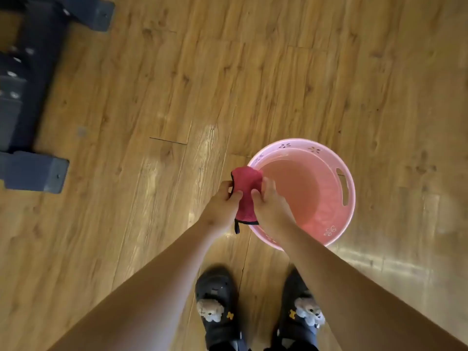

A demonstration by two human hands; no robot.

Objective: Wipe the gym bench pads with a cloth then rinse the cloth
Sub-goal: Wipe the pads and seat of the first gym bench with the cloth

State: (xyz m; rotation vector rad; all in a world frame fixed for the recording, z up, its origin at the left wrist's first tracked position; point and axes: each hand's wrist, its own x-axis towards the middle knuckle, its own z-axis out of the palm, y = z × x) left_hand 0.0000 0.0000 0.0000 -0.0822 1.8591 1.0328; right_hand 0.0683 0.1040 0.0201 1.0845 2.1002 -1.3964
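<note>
A red cloth (247,191) with a dark edge hangs bunched between both hands, just over the left rim of a pink bucket (348,183) that holds water. My left hand (222,206) grips the cloth's left side with curled fingers. My right hand (271,206) grips its right side, partly over the bucket's opening. The cloth's lower corner dangles below the hands. No bench pad shows in this view.
The bucket stands on a wooden plank floor (228,84). A dark metal equipment frame (30,97) with two feet lies at the far left. My two dark shoes (217,312) with bear charms stand just behind the bucket.
</note>
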